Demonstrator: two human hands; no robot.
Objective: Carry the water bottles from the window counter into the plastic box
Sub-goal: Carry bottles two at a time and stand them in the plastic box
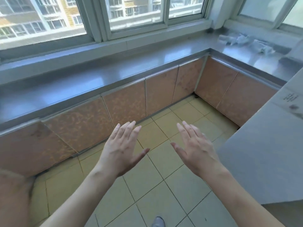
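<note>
Hovering empty, left hand (121,148) and right hand (195,149); no writing legible.

Both hands raised palms-down over a tiled floor (164,185), fingers straight and holding nothing: left hand (122,148), right hand (196,149), a gap between them. Beyond, a steel window counter (98,79) wrapping the corner beneath sliding windows (136,13), over brown cabinet doors (124,107). On the far right stretch, blurred clear water bottles (246,41) lying on their sides. At the bottom edge, one shoe tip (158,222).
</note>
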